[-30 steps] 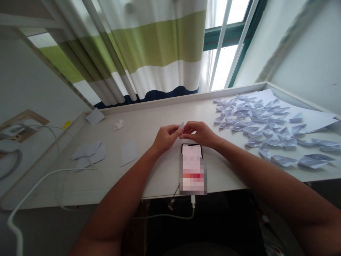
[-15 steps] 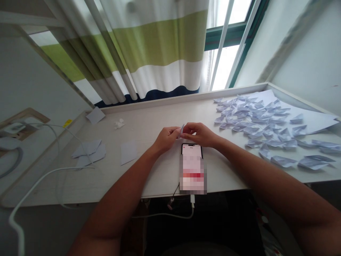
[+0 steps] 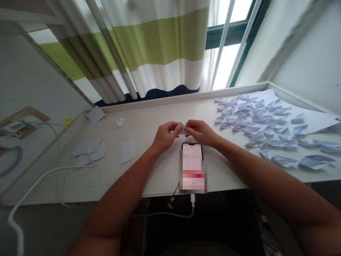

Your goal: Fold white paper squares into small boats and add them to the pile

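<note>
Between my two hands is a small piece of folded white paper (image 3: pixel 182 128), held just beyond the phone. My left hand (image 3: pixel 165 136) pinches its left side, thumb in front. My right hand (image 3: pixel 200 132) grips its right side with thumb and fingers. The fingers partly cover the paper, so its full shape is hidden. Right below the hands lies a phone (image 3: pixel 191 167) with its screen lit and partly blurred, a white cable plugged into its lower end. Many folded paper boats (image 3: pixel 250 121) are spread over the right side of the white table (image 3: pixel 157 177).
Flat paper pieces (image 3: pixel 92 151) and a single sheet (image 3: pixel 129 151) lie on the left, with another sheet (image 3: pixel 96 115) in the back corner. Crumpled paper (image 3: pixel 119 123) sits nearby. A white cable (image 3: pixel 50 172) crosses the left side. Large white sheets (image 3: pixel 314 113) lie beneath the boats.
The paper has turned from nearly edge-on to show its flat face. My hands have shifted slightly apart, with both still on it.
</note>
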Available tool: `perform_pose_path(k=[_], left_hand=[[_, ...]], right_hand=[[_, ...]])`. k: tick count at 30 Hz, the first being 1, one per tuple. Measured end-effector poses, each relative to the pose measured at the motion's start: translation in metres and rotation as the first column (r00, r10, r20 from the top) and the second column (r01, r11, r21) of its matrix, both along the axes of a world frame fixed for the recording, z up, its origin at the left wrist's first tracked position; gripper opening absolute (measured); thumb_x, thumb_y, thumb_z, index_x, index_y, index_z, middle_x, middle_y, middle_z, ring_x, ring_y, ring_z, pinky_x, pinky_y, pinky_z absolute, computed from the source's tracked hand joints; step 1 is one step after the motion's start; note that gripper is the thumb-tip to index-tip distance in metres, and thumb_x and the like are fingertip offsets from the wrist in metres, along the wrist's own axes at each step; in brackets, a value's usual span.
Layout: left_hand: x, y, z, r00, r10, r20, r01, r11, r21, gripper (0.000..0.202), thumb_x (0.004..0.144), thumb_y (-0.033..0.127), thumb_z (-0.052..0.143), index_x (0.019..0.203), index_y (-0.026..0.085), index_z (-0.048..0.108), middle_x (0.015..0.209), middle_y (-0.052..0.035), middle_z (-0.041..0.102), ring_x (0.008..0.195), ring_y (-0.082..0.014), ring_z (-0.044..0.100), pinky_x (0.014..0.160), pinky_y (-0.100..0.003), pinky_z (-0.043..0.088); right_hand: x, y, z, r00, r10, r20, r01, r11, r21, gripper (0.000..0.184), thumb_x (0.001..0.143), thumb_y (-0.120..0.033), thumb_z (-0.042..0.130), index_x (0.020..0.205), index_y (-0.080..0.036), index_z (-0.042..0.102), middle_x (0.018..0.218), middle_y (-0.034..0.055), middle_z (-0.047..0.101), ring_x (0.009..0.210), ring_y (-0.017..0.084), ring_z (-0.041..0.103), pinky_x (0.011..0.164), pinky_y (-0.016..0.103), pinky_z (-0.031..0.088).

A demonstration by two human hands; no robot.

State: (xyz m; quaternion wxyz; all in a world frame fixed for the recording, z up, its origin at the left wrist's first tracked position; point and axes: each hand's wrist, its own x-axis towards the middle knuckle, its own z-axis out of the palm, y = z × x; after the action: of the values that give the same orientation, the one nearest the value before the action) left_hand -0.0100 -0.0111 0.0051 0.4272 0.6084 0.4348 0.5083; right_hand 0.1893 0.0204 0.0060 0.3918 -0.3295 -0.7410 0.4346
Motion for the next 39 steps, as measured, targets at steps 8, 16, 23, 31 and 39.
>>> perform_pose_path(k=[8, 16, 23, 31, 39], left_hand=[[-0.003, 0.001, 0.003, 0.983, 0.021, 0.182, 0.01, 0.986, -0.167, 0.048, 0.072, 0.059, 0.097, 0.092, 0.017, 0.084, 0.093, -0.0072, 0.083, 0.085, -0.0201, 0.076, 0.073, -0.033, 0.063], [-0.005, -0.001, 0.009, 0.971, 0.112, 0.213, -0.093, 0.991, -0.095, 0.046, 0.064, 0.048, 0.103, 0.094, 0.019, 0.083, 0.086, -0.0055, 0.084, 0.082, -0.0217, 0.077, 0.081, -0.037, 0.061], [-0.007, -0.002, 0.011, 0.977, 0.012, 0.213, 0.012, 0.994, -0.111, 0.043, 0.069, 0.041, 0.101, 0.102, 0.017, 0.087, 0.101, -0.0085, 0.085, 0.094, -0.0222, 0.078, 0.091, -0.04, 0.063], [-0.01, -0.002, 0.011, 0.985, -0.073, 0.159, 0.086, 0.993, -0.078, 0.06, 0.064, 0.032, 0.105, 0.118, 0.019, 0.085, 0.119, -0.0109, 0.084, 0.111, -0.0257, 0.076, 0.103, -0.044, 0.061], [-0.01, 0.0, 0.008, 0.988, -0.064, 0.14, 0.077, 0.993, -0.087, 0.059, 0.07, 0.039, 0.102, 0.121, 0.016, 0.084, 0.11, -0.0115, 0.084, 0.098, -0.0236, 0.078, 0.098, -0.044, 0.063]], right_hand=[[0.002, 0.002, -0.004, 1.0, -0.027, -0.003, 0.027, 0.998, 0.063, 0.027, 0.098, -0.048, 0.074, 0.1, -0.021, 0.069, 0.088, 0.0038, 0.073, 0.075, 0.019, 0.074, 0.069, 0.036, 0.062], [0.01, 0.0, 0.006, 0.993, 0.094, 0.065, -0.111, 0.936, 0.335, 0.029, 0.094, -0.042, 0.083, 0.119, -0.028, 0.085, 0.119, 0.0075, 0.077, 0.098, 0.024, 0.075, 0.089, 0.045, 0.069], [0.013, 0.0, 0.008, 0.997, 0.066, 0.046, -0.077, 0.955, 0.286, 0.027, 0.095, -0.04, 0.081, 0.119, -0.029, 0.088, 0.118, 0.0078, 0.08, 0.104, 0.025, 0.077, 0.092, 0.046, 0.071], [0.017, 0.004, 0.007, 0.998, 0.053, -0.041, -0.046, 0.987, 0.152, 0.031, 0.092, -0.047, 0.083, 0.114, -0.026, 0.088, 0.123, 0.0092, 0.081, 0.113, 0.027, 0.077, 0.1, 0.051, 0.07], [0.012, 0.005, 0.004, 0.998, 0.034, -0.056, -0.025, 0.988, 0.149, 0.037, 0.089, -0.051, 0.086, 0.113, -0.023, 0.085, 0.112, 0.0086, 0.083, 0.102, 0.025, 0.079, 0.096, 0.051, 0.07]])
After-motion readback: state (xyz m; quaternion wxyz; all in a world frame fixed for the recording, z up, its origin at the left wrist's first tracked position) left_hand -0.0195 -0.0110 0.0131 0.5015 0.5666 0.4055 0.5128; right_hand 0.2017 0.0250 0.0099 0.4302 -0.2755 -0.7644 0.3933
